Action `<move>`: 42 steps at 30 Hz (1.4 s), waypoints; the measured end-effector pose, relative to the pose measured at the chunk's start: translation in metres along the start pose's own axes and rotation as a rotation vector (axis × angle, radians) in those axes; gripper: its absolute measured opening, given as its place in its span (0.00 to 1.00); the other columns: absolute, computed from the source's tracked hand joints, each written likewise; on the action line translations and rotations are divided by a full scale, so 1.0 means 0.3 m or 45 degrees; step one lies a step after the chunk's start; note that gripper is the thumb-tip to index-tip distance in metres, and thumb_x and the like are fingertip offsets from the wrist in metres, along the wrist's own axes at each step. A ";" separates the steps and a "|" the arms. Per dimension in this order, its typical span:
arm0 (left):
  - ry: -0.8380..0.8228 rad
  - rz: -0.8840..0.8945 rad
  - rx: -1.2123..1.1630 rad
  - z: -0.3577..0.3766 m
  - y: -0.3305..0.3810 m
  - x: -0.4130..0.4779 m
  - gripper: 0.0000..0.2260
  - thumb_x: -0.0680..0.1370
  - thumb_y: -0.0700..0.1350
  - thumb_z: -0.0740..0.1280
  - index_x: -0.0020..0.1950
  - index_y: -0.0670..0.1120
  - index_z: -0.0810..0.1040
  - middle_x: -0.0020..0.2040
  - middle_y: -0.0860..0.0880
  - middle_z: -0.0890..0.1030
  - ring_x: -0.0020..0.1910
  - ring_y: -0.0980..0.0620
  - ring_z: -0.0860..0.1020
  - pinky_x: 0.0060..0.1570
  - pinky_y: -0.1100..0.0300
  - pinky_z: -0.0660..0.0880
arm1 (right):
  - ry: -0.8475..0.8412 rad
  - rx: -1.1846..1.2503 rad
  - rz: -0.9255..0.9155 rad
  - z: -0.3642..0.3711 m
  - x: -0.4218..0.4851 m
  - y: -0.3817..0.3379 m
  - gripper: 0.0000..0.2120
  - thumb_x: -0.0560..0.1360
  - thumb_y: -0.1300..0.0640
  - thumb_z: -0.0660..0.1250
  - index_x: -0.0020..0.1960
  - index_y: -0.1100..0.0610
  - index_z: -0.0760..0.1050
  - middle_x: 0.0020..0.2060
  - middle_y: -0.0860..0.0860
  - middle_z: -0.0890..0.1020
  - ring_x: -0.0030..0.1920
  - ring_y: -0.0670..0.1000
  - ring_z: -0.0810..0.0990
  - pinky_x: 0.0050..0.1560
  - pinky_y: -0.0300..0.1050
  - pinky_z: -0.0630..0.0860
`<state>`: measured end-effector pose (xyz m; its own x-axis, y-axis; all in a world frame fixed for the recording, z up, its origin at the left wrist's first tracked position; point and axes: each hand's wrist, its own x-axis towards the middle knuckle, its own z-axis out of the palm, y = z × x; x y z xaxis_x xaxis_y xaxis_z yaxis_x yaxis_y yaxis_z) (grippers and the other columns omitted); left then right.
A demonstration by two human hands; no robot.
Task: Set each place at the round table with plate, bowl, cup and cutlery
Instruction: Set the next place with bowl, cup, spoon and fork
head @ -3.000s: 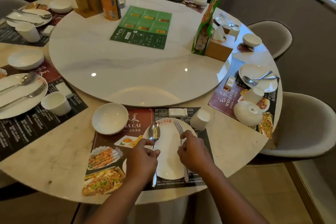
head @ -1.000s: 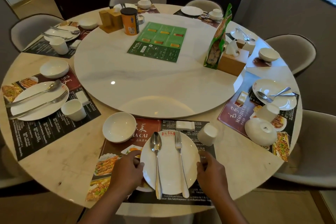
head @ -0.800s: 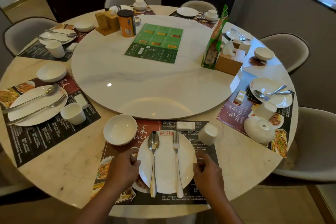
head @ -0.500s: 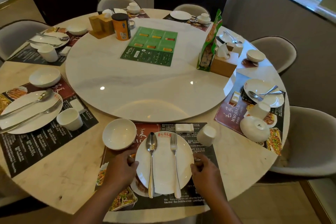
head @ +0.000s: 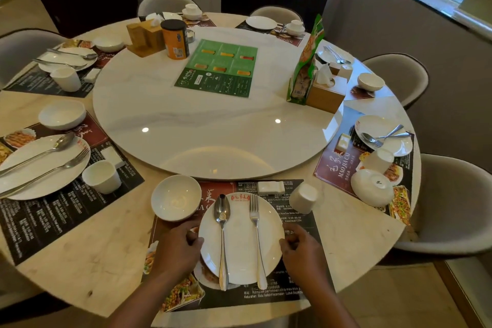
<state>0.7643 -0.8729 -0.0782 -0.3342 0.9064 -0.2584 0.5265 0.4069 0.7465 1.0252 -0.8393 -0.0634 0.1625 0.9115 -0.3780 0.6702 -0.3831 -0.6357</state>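
The bowl (head: 175, 197) is set just beyond the plate (head: 239, 237), to its left. The plate's left rim is pinched by the left hand (head: 177, 250), with a narrow grip. A spoon (head: 222, 234) and fork (head: 257, 234) are laid side by side on the plate. Its right rim is held by the curled fingers of the right hand (head: 300, 250). The cup (head: 303, 198) is seen beyond the plate, to its right. The plate is best slid flat along the surface and slowly, so that the cutlery is not rolled.

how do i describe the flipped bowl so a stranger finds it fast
On the round table, find the red placemat right of the nearest plate. The bowl lies at its near end, below a cup. It alone is upside down, base mark up.
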 end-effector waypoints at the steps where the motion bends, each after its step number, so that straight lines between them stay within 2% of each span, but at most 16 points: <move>1: 0.000 -0.002 0.005 -0.001 -0.001 0.000 0.17 0.75 0.42 0.71 0.63 0.53 0.78 0.40 0.55 0.82 0.38 0.55 0.80 0.41 0.50 0.81 | -0.002 0.002 -0.003 -0.001 0.001 0.000 0.17 0.78 0.54 0.69 0.66 0.43 0.73 0.46 0.40 0.79 0.49 0.43 0.77 0.51 0.43 0.77; 4: 0.004 -0.004 0.004 0.002 -0.002 -0.002 0.17 0.75 0.42 0.71 0.63 0.53 0.78 0.39 0.55 0.82 0.38 0.55 0.80 0.41 0.52 0.81 | -0.011 0.021 -0.011 -0.003 0.003 0.002 0.18 0.78 0.54 0.68 0.66 0.43 0.73 0.46 0.41 0.79 0.47 0.41 0.77 0.49 0.41 0.76; 8: 0.010 -0.004 0.006 0.004 0.000 -0.007 0.18 0.76 0.42 0.71 0.64 0.54 0.78 0.39 0.56 0.82 0.38 0.56 0.80 0.41 0.55 0.81 | -0.013 0.020 -0.012 0.000 0.004 0.008 0.18 0.78 0.54 0.69 0.67 0.43 0.73 0.45 0.41 0.79 0.47 0.41 0.77 0.50 0.42 0.77; 13: 0.033 -0.034 0.025 0.005 0.003 -0.012 0.18 0.76 0.42 0.71 0.65 0.52 0.78 0.42 0.56 0.82 0.43 0.57 0.79 0.48 0.58 0.77 | -0.017 -0.004 -0.025 0.000 0.006 0.012 0.18 0.78 0.54 0.69 0.66 0.42 0.73 0.43 0.40 0.78 0.45 0.41 0.76 0.49 0.40 0.75; 17: 0.040 -0.054 0.024 0.001 0.013 -0.019 0.17 0.76 0.42 0.71 0.64 0.52 0.78 0.41 0.57 0.81 0.43 0.58 0.78 0.44 0.63 0.73 | -0.015 -0.011 -0.038 0.003 0.003 0.012 0.18 0.78 0.53 0.69 0.66 0.42 0.73 0.44 0.39 0.79 0.47 0.41 0.77 0.48 0.40 0.75; 20: 0.034 -0.074 0.034 -0.002 0.018 -0.023 0.18 0.76 0.42 0.71 0.65 0.52 0.78 0.42 0.56 0.81 0.43 0.58 0.79 0.47 0.60 0.76 | -0.019 0.005 -0.041 0.005 0.004 0.017 0.17 0.78 0.53 0.69 0.65 0.41 0.73 0.45 0.39 0.79 0.48 0.42 0.77 0.51 0.42 0.76; 22: 0.051 -0.066 0.051 -0.005 0.028 -0.028 0.18 0.76 0.43 0.71 0.65 0.51 0.78 0.43 0.57 0.80 0.43 0.58 0.78 0.49 0.57 0.78 | -0.010 0.043 -0.066 0.000 0.004 0.025 0.15 0.78 0.53 0.68 0.63 0.42 0.73 0.44 0.40 0.80 0.46 0.41 0.77 0.47 0.39 0.75; 25: 0.164 0.002 0.096 -0.009 0.049 -0.037 0.15 0.75 0.43 0.72 0.62 0.48 0.79 0.42 0.58 0.77 0.41 0.58 0.76 0.45 0.61 0.74 | 0.134 0.113 -0.110 -0.035 0.016 0.032 0.09 0.77 0.52 0.69 0.55 0.44 0.72 0.43 0.42 0.80 0.45 0.42 0.79 0.41 0.39 0.74; 27: 0.226 0.070 0.138 -0.013 0.068 -0.039 0.15 0.75 0.43 0.72 0.61 0.48 0.80 0.44 0.54 0.81 0.43 0.57 0.77 0.43 0.64 0.72 | 0.334 0.106 -0.145 -0.074 0.057 0.041 0.12 0.75 0.52 0.72 0.55 0.47 0.71 0.47 0.44 0.79 0.49 0.48 0.80 0.44 0.44 0.77; 29: 0.266 0.134 0.172 -0.012 0.101 -0.038 0.15 0.75 0.43 0.72 0.61 0.48 0.80 0.48 0.52 0.83 0.44 0.58 0.77 0.42 0.66 0.72 | 0.449 0.054 -0.159 -0.117 0.121 0.052 0.24 0.72 0.52 0.75 0.63 0.51 0.68 0.56 0.49 0.76 0.57 0.51 0.77 0.53 0.50 0.77; 31: 0.280 0.183 0.183 -0.005 0.143 -0.031 0.15 0.75 0.44 0.71 0.62 0.48 0.80 0.50 0.52 0.83 0.44 0.59 0.77 0.44 0.66 0.72 | 0.402 0.021 -0.151 -0.156 0.188 0.053 0.36 0.70 0.53 0.78 0.72 0.53 0.63 0.65 0.51 0.73 0.65 0.53 0.73 0.61 0.53 0.74; 33: 0.280 0.235 0.180 0.007 0.183 -0.021 0.15 0.75 0.44 0.71 0.62 0.49 0.80 0.49 0.54 0.83 0.44 0.58 0.77 0.43 0.66 0.71 | 0.259 -0.003 -0.147 -0.175 0.245 0.049 0.44 0.68 0.52 0.79 0.76 0.50 0.58 0.71 0.50 0.69 0.70 0.55 0.70 0.66 0.55 0.71; 36: 0.260 0.276 0.168 0.029 0.230 -0.007 0.13 0.75 0.45 0.71 0.59 0.50 0.80 0.47 0.56 0.81 0.43 0.56 0.78 0.41 0.64 0.72 | 0.110 -0.020 -0.181 -0.176 0.299 0.049 0.45 0.68 0.54 0.80 0.76 0.48 0.57 0.72 0.53 0.70 0.70 0.57 0.70 0.65 0.54 0.71; 38: 0.264 0.306 0.175 0.043 0.260 -0.006 0.09 0.76 0.45 0.70 0.56 0.51 0.80 0.45 0.57 0.80 0.42 0.57 0.77 0.38 0.66 0.72 | 0.067 -0.021 -0.222 -0.171 0.320 0.051 0.42 0.68 0.55 0.79 0.74 0.47 0.59 0.67 0.53 0.74 0.62 0.53 0.74 0.57 0.48 0.73; 40: 0.268 0.331 0.174 0.057 0.282 -0.008 0.08 0.76 0.44 0.70 0.54 0.52 0.80 0.44 0.58 0.79 0.41 0.58 0.77 0.36 0.69 0.70 | 0.068 -0.019 -0.248 -0.169 0.333 0.052 0.38 0.69 0.55 0.79 0.71 0.47 0.60 0.63 0.53 0.77 0.57 0.50 0.74 0.52 0.45 0.71; 42: 0.259 0.336 0.167 0.072 0.289 -0.006 0.08 0.76 0.44 0.70 0.54 0.51 0.80 0.44 0.58 0.79 0.41 0.58 0.77 0.36 0.70 0.69 | 0.074 0.016 -0.244 -0.173 0.342 0.053 0.36 0.69 0.54 0.78 0.70 0.46 0.62 0.62 0.53 0.77 0.59 0.51 0.75 0.52 0.45 0.71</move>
<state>0.8274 -0.8367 -0.0261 -0.3151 0.9465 0.0702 0.7068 0.1847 0.6829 1.0900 -0.7440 -0.0774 0.0747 0.9748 -0.2100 0.6836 -0.2034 -0.7009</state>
